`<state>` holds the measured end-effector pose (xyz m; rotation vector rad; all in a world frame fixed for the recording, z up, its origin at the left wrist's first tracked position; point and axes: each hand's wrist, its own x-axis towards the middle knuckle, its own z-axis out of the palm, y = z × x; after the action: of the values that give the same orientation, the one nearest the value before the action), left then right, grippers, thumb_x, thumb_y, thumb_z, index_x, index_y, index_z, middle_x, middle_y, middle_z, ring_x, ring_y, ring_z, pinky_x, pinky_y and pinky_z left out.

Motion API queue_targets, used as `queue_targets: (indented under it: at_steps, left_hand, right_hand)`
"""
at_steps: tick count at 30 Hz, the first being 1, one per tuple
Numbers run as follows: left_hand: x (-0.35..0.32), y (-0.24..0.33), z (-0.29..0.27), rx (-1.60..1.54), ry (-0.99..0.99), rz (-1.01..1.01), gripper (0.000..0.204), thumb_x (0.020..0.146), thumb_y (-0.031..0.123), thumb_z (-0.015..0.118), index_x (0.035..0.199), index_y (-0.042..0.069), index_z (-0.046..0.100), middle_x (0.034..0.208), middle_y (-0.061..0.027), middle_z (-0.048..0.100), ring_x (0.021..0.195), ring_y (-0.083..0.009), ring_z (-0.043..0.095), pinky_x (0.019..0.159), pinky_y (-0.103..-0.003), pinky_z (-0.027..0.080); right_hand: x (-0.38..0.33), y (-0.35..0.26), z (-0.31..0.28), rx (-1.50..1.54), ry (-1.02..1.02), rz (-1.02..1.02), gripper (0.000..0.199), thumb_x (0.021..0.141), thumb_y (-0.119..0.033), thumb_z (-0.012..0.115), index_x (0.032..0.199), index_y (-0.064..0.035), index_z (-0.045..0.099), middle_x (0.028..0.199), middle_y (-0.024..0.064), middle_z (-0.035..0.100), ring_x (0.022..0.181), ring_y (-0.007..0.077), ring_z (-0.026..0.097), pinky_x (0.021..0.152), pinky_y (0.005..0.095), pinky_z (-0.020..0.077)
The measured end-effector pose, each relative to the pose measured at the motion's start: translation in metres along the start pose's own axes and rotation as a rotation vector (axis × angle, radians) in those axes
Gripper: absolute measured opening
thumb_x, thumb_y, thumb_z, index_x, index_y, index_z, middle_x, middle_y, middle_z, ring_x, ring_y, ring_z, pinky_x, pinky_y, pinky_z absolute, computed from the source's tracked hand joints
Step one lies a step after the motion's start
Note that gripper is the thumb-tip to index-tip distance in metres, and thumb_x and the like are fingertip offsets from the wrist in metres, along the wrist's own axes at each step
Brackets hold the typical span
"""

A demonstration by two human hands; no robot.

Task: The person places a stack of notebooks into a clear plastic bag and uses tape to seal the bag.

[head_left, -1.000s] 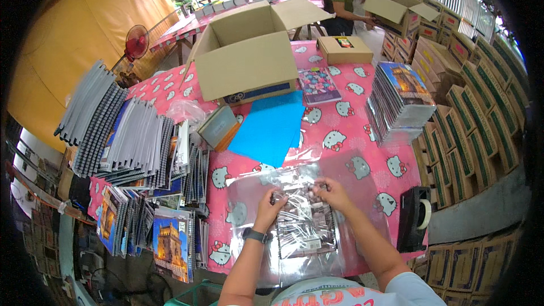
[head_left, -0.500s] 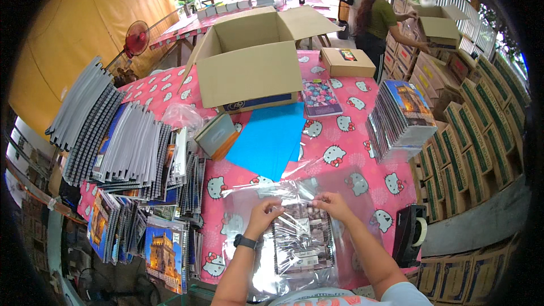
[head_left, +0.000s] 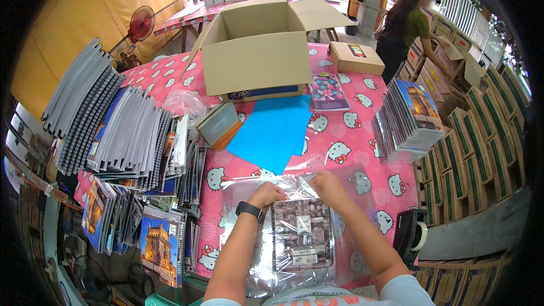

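A spiral notebook with a grey photo-patterned cover lies in front of me inside a clear plastic bag. More clear plastic sheets are spread beneath it. My left hand, with a dark watch on its wrist, pinches the bag at the notebook's upper left corner. At the upper right, my right hand grips the bag's far edge between thumb and fingers. Shiny creased plastic stretches between the two hands. Beyond them lie blue sheets.
Stacked spiral notebooks crowd the left. Wrapped notebooks form a pile at the right, with a black tape dispenser nearer me. A large open carton stands behind. A co-worker handles boxes at the far right.
Both hands have moved slightly away from me at the bag's far edge, uncovering more of the notebook. The view has shifted slightly. The co-worker has bent lower and moved right.
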<state>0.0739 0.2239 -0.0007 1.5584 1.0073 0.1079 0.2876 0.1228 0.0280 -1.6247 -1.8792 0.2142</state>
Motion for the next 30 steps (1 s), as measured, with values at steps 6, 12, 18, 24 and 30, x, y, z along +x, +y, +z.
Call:
queue_targets:
  at_steps: [6,12,18,24,30]
  left_hand:
    - [0.000,-0.002,0.000,0.544,0.158,0.151,0.023,0.071,0.027,0.071,0.083,0.008,0.070,0.070,-0.0095,0.065,0.063,-0.0205,0.060,0.060,-0.033,0.046]
    - [-0.053,0.014,0.014,0.220,0.122,0.356,0.029,0.087,0.031,0.052,0.101,0.009,0.064,0.084,-0.0129,0.064,0.079,-0.0289,0.061,0.068,-0.037,0.046]
    - [-0.054,0.005,0.019,0.241,0.129,0.420,0.032,0.089,0.032,0.047,0.108,0.009,0.060,0.096,-0.0147,0.064,0.087,-0.0301,0.061,0.076,-0.036,0.045]
    - [-0.060,0.001,0.025,0.399,0.302,0.363,0.028,0.082,0.039,0.057,0.094,0.015,0.066,0.085,-0.0092,0.061,0.089,-0.0248,0.055,0.075,-0.036,0.039]
    - [-0.068,-0.004,0.032,0.417,0.583,0.274,0.036,0.068,0.049,0.068,0.078,0.014,0.070,0.079,-0.0054,0.052,0.085,-0.0262,0.048,0.072,-0.039,0.037]
  right_hand:
    - [-0.010,-0.065,0.006,-0.136,-0.440,0.169,0.034,0.083,-0.035,0.053,0.079,-0.0035,0.064,0.089,0.0172,0.061,0.088,0.0317,0.058,0.073,0.0414,0.0475]
    - [0.012,-0.042,0.020,-0.201,-0.608,0.272,0.038,0.083,-0.039,0.052,0.079,-0.0036,0.065,0.087,0.0169,0.063,0.090,0.0322,0.058,0.078,0.0449,0.0462]
    - [0.039,-0.009,0.044,-0.023,-0.258,0.442,0.024,0.072,-0.028,0.067,0.074,-0.0038,0.063,0.089,0.0156,0.063,0.094,0.0339,0.056,0.076,0.0447,0.0452]
    - [0.032,-0.026,0.025,0.049,-0.189,0.121,0.012,0.068,-0.015,0.068,0.076,-0.0076,0.062,0.085,0.0135,0.060,0.078,0.0318,0.057,0.070,0.0402,0.0448]
    - [-0.015,-0.051,0.021,0.047,-0.207,-0.004,0.009,0.072,-0.014,0.063,0.077,-0.0057,0.062,0.086,0.0085,0.058,0.089,0.0296,0.052,0.073,0.0385,0.0432]
